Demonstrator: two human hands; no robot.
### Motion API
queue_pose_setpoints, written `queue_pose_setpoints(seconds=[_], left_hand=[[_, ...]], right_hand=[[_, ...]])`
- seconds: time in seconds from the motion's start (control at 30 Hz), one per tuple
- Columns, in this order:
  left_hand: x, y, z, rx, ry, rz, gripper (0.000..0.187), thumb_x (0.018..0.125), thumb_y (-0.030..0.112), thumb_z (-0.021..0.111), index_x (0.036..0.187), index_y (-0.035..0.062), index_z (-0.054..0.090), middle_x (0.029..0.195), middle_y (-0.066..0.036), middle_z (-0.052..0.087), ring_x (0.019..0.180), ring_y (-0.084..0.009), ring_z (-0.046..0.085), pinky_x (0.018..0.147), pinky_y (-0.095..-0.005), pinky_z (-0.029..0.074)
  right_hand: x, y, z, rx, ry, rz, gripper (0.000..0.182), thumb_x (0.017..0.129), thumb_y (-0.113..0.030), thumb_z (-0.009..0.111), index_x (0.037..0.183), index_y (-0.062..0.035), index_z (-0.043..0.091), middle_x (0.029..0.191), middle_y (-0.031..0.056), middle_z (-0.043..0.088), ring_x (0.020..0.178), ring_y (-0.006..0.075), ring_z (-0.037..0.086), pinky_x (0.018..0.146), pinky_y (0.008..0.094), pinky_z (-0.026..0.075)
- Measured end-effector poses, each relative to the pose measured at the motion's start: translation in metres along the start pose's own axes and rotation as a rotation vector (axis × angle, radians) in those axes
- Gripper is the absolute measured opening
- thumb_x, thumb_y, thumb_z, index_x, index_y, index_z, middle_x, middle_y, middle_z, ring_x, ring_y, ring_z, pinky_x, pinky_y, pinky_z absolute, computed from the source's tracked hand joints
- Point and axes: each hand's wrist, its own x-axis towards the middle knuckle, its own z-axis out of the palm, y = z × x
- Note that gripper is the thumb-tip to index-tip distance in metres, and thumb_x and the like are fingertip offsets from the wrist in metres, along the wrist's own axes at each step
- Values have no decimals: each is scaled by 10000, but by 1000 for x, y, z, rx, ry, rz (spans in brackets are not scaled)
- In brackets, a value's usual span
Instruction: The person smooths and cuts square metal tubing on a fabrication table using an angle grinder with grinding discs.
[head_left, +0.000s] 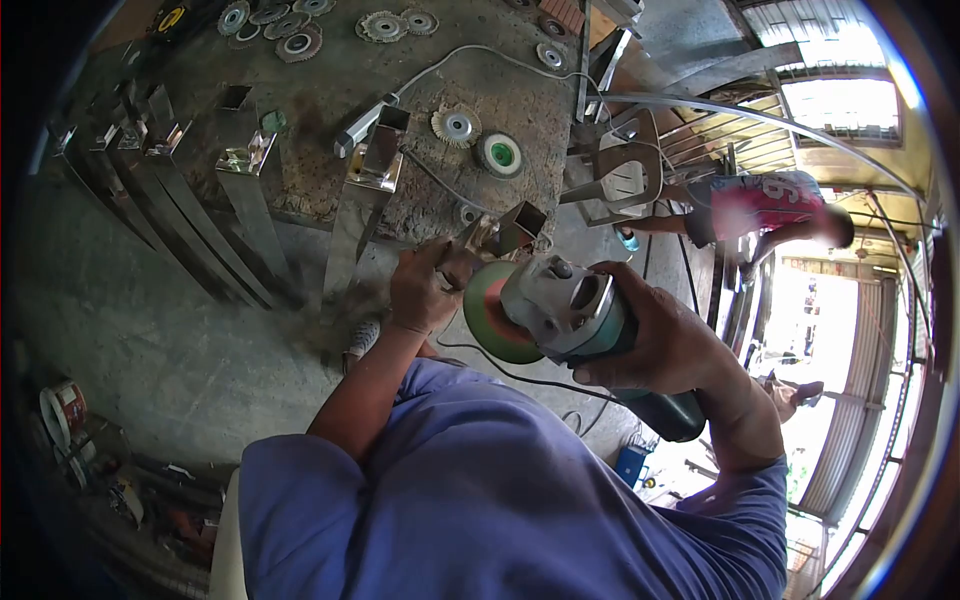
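In my right hand (665, 335) is an angle grinder (565, 305), my fingers wrapped round its green and grey body. Its round disc (485, 325), greenish with an orange middle, faces my left hand (425, 285). That hand is closed on a shiny metal piece at the bench edge, beside the square metal tube (520, 228) with its open end up. The disc's edge comes close to the left fingertips and overlaps them in this view. Another square tube post (360, 215) leans against the bench to the left.
The worn workbench (330, 90) carries several grinding discs, among them a flap disc (456, 125) and a green-centred disc (501, 155). More metal posts (250, 200) lean on its left side. A dark cord (520, 378) hangs below the grinder. A person (760, 205) bends over at right, near a plastic chair (625, 175).
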Motion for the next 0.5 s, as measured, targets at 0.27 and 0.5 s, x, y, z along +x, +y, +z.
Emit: queue_pose_setpoints(seconds=[0.27, 0.5], left_hand=[[3, -7, -3, -35, -36, 74, 665, 590, 223, 860, 1192, 87, 611, 1084, -106, 688, 938, -334, 632, 840, -401, 513], [19, -13, -12, -129, -411, -197, 613, 667, 330, 840, 1181, 70, 630, 1060, -138, 691, 986, -322, 657, 857, -418, 515]], right_hand=[[-14, 3, 0, -5, 6, -80, 847, 679, -328, 893, 1331, -24, 447, 1010, 169, 701, 920, 298, 710, 824, 387, 538], [-66, 41, 34, 796, 368, -109, 1035, 599, -259, 928, 1405, 40, 352, 1131, 173, 634, 995, 247, 664, 834, 351, 552]])
